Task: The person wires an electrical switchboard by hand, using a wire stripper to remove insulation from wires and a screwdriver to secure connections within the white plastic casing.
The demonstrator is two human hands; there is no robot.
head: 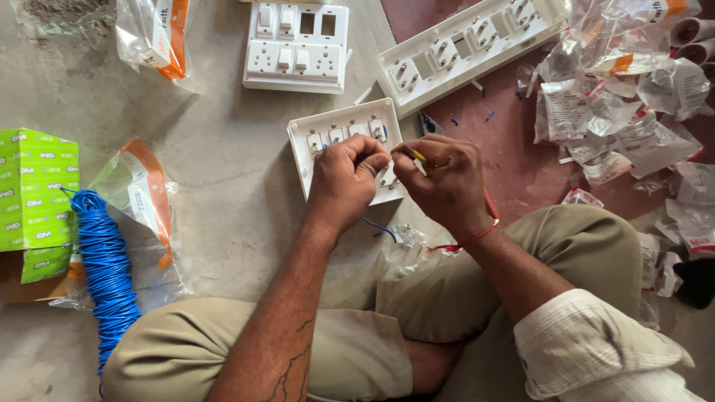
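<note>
A white switch plate [316, 128] lies back side up on the floor in front of me, with several switch modules set in it. My left hand [345, 181] rests on the plate with its fingers pinched on a thin blue wire by the modules. My right hand [445, 181] is closed around a yellow-handled screwdriver [415, 155], its tip pointing toward the modules next to my left fingers. A short blue wire piece [378, 226] trails below the plate. Both hands cover the plate's lower right part.
A finished switchboard [296, 46] and a long switch plate [465, 46] lie farther back. A coil of blue wire [106, 269] and a green box [33, 195] sit at left. Plastic packets [153, 33] at top left; a heap of emptied packets [633, 119] at right. My folded legs fill the foreground.
</note>
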